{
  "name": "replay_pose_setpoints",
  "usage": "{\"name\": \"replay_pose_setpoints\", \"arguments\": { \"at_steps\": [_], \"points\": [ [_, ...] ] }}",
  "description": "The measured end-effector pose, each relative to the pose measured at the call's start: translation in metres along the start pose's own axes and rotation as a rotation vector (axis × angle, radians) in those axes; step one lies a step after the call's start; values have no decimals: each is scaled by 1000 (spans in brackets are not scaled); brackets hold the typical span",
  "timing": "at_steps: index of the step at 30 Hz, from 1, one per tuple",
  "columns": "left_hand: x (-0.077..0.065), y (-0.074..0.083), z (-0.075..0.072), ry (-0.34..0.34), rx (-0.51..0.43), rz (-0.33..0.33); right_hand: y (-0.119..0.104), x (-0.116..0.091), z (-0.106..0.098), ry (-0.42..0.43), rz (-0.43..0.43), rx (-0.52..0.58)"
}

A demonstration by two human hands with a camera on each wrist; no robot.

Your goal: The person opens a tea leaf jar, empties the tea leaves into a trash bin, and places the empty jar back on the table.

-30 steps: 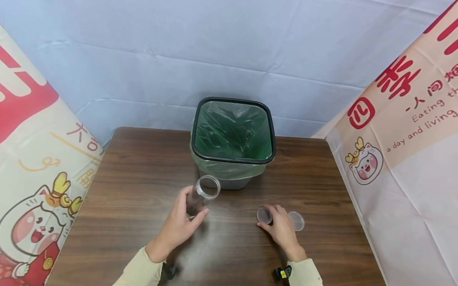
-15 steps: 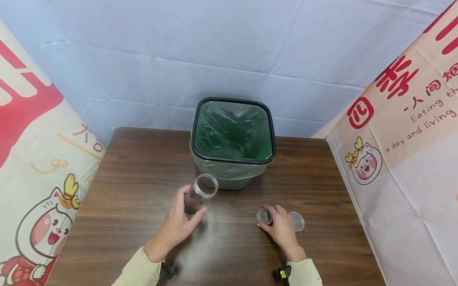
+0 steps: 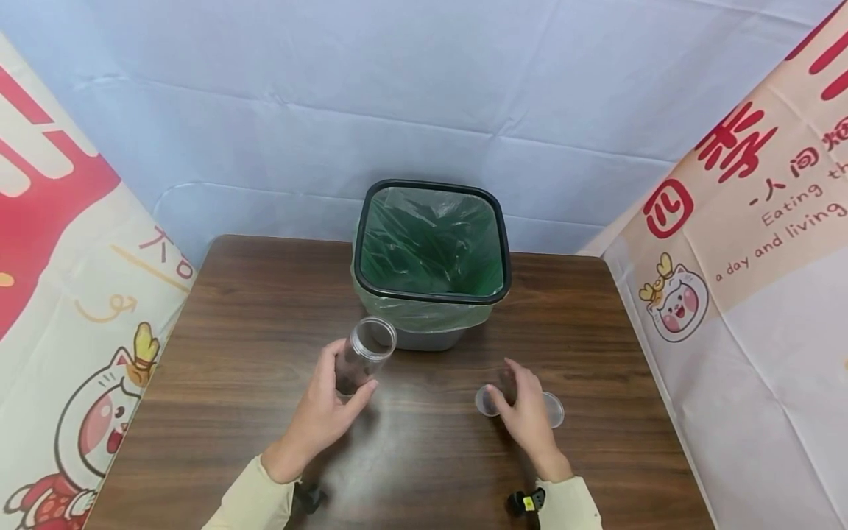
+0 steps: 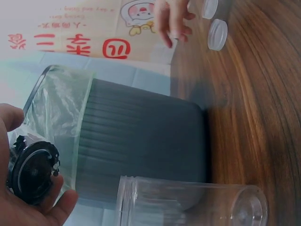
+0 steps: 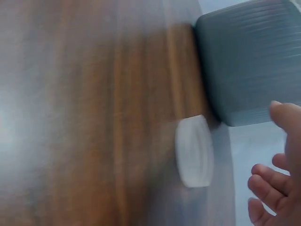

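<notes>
My left hand (image 3: pixel 331 401) grips a clear jar (image 3: pixel 371 350), its threaded mouth tilted up to the right. From the left wrist, the left hand (image 4: pixel 28 197) has its fingers round a dark, ragged-edged round piece (image 4: pixel 35 172); a clear jar (image 4: pixel 188 202) shows lower, near the tabletop. How these two match the head view I cannot tell. My right hand (image 3: pixel 526 412), fingers spread, hovers over two clear round lids on the table. The left lid (image 3: pixel 486 401) shows by its thumb; the right lid (image 3: pixel 553 410) is partly covered. One lid (image 5: pixel 194 151) looks blurred in the right wrist view.
A grey bin (image 3: pixel 433 340) with a black rim and a green-tinted liner stands at the back centre of the wooden table (image 3: pixel 278 294). White and printed cloth sheets (image 3: pixel 424 88) hang behind and at both sides.
My right hand has let go of the left lid, spread its fingers and lifted off. The lids have stayed in place. My left hand has drifted slightly left with the jar.
</notes>
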State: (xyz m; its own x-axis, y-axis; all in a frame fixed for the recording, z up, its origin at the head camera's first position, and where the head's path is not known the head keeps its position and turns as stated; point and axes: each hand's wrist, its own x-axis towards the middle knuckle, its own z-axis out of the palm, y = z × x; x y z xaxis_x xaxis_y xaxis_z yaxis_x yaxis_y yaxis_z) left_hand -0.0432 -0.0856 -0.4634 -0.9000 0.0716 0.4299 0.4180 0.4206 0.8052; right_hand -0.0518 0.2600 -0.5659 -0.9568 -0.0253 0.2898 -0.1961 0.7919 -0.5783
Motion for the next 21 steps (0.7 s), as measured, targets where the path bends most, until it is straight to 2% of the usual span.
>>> {"name": "replay_pose_setpoints", "arguments": {
  "at_steps": [3,7,14,17,21],
  "points": [
    [4,14,-5,21,7,10,-6,7,-6,66,1,90],
    [8,25,-11,20,3,12,-14,18,-12,132,-5,147],
    [11,25,-16,16,-1,-5,-49,30,-35,164,-11,204],
    [12,23,-18,10,-4,-9,-64,35,-47,151,7,222],
    [12,20,-20,6,-14,-10,-74,41,-57,151,46,250]
  ]
}}
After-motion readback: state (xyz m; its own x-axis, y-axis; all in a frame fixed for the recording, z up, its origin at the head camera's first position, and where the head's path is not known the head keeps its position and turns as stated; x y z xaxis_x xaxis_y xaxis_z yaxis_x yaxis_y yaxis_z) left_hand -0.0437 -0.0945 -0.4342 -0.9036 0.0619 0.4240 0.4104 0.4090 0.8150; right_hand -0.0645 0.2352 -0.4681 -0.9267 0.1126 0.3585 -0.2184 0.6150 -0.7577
